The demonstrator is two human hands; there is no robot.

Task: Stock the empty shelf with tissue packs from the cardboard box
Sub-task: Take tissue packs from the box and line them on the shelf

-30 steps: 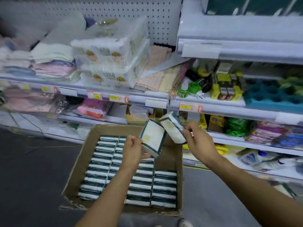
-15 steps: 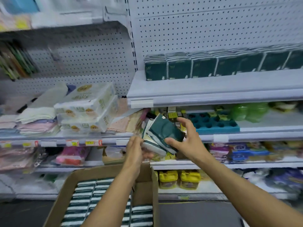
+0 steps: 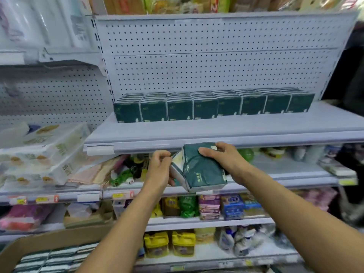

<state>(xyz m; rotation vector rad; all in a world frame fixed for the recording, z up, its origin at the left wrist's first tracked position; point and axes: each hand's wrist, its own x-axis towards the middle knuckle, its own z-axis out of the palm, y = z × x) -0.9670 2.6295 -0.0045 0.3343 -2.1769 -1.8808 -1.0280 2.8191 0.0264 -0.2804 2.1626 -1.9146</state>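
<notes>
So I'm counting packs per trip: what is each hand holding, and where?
The right hand grips a green tissue pack by its top edge. The left hand holds a second pack at its left side.

I see bare shelf (image 3: 216, 129) board in front of the row of green tissue packs (image 3: 212, 107), open from 9 to 3 o'clock, with clear air above up the pegboard (image 3: 216, 62). The shelf's front lip at 12 o'clock blocks my hands' straight rise. The cardboard box (image 3: 49, 243) walls off 7 o'clock.
</notes>
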